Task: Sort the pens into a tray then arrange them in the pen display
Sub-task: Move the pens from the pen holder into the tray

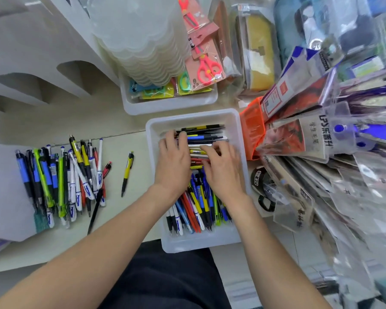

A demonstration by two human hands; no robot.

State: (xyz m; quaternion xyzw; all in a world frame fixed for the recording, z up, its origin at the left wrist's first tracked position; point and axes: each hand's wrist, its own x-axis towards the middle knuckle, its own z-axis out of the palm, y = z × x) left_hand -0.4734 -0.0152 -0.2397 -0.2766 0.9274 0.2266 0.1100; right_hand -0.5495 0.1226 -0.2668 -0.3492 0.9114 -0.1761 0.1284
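Note:
A clear plastic tray (239,121) sits in front of me with many pens inside. Several pens (206,132) lie crosswise at its far end, and a bundle of pens (196,208) lies lengthwise at its near end. My left hand (173,161) rests palm down on the crosswise pens, fingers spread. My right hand (221,166) is beside it, its fingers curled over the same pens. Whether either hand grips a pen is hidden. A loose pile of pens (60,181) lies on the table to the left, with a single yellow pen (127,172) apart from it.
A second tray (172,105) beyond holds packaged scissors (207,65) and a tall stack of clear lids (143,41). An orange basket (252,130) and hanging packaged stationery (321,134) crowd the right. A white shelf with arched cut-outs (38,74) is at the far left.

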